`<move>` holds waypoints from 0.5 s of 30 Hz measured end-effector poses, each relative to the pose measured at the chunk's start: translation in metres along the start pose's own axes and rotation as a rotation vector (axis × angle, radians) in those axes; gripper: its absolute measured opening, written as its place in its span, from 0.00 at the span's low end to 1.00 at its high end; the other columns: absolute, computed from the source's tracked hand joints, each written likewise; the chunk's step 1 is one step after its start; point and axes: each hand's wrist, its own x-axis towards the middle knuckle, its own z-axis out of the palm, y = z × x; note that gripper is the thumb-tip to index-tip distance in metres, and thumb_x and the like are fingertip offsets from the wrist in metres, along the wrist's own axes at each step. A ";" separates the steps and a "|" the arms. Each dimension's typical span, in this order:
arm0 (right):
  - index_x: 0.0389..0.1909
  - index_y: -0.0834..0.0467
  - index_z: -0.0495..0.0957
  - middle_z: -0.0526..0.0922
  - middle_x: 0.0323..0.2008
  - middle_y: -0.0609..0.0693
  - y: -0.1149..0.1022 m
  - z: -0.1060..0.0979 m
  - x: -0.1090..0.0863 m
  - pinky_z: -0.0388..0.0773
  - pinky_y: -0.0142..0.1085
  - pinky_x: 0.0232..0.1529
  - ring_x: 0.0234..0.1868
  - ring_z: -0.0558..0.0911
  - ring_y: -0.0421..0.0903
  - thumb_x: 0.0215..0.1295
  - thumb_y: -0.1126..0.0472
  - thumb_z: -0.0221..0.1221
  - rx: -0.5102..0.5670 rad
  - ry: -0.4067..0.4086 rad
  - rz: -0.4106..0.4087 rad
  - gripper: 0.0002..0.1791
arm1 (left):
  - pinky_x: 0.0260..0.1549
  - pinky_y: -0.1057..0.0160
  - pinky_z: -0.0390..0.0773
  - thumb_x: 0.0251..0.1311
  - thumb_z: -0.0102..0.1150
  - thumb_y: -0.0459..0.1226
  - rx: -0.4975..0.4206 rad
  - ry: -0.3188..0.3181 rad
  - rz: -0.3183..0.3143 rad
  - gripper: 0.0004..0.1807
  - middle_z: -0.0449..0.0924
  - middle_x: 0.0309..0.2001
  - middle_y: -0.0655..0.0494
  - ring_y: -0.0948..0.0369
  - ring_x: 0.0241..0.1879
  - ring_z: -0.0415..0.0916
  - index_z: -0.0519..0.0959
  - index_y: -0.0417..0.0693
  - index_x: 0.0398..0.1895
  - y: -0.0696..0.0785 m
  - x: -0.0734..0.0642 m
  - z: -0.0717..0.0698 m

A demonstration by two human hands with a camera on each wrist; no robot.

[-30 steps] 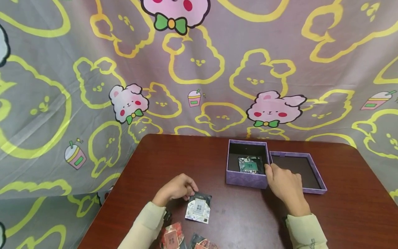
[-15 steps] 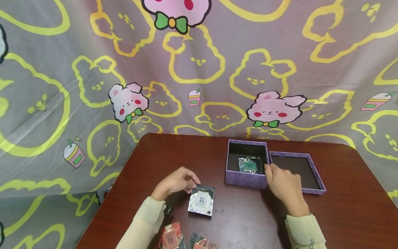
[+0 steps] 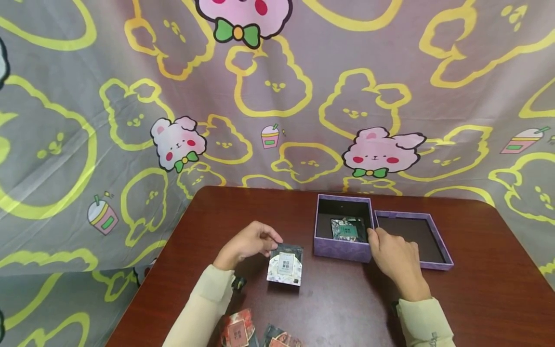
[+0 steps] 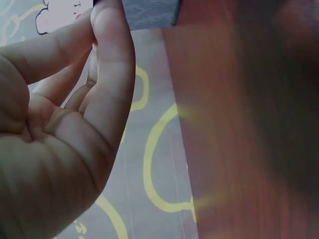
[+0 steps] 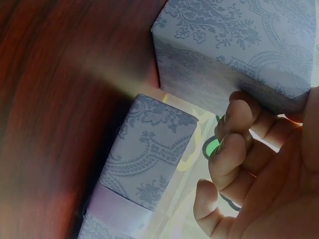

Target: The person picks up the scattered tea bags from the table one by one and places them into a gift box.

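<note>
My left hand (image 3: 249, 246) pinches the top left corner of a flat black-and-white sachet (image 3: 284, 265) with a pale label, tilted above the table. In the left wrist view, the thumb and forefinger of that hand (image 4: 65, 124) meet at the top, on a corner of the dark packet (image 4: 152, 12). My right hand (image 3: 396, 255) grips the right wall of an open purple patterned box (image 3: 342, 250), thumb at the rim. From the right wrist, curled fingers (image 5: 232, 119) show against the box's side (image 5: 234, 35). Inside the box lies a green-labelled sachet (image 3: 347, 230).
The box lid (image 3: 442, 246) lies upturned to the right of the box, under the right hand's side. Near the front edge of view are a red sachet (image 3: 238, 330) and a dark-and-red sachet (image 3: 281, 337). A patterned cloth (image 3: 277, 96) hangs behind the brown table (image 3: 243, 207).
My left hand has moved forward and slightly right with the black-and-white sachet, bringing it nearer the box. The right hand stays on the box wall.
</note>
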 end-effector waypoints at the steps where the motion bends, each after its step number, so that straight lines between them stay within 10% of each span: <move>1: 0.25 0.55 0.71 0.78 0.21 0.56 0.000 0.000 0.000 0.66 0.59 0.26 0.27 0.80 0.64 0.81 0.44 0.40 0.000 -0.001 -0.001 0.26 | 0.30 0.53 0.83 0.61 0.57 0.18 -0.005 0.007 0.002 0.08 0.81 0.28 0.48 0.58 0.23 0.77 0.83 0.29 0.40 0.002 0.001 -0.001; 15: 0.26 0.56 0.72 0.81 0.25 0.61 0.001 0.000 0.001 0.66 0.59 0.25 0.29 0.81 0.67 0.80 0.45 0.41 -0.002 0.020 -0.009 0.25 | 0.31 0.53 0.83 0.61 0.60 0.21 -0.009 0.047 0.031 0.08 0.82 0.31 0.48 0.56 0.23 0.77 0.85 0.33 0.40 0.025 0.014 -0.003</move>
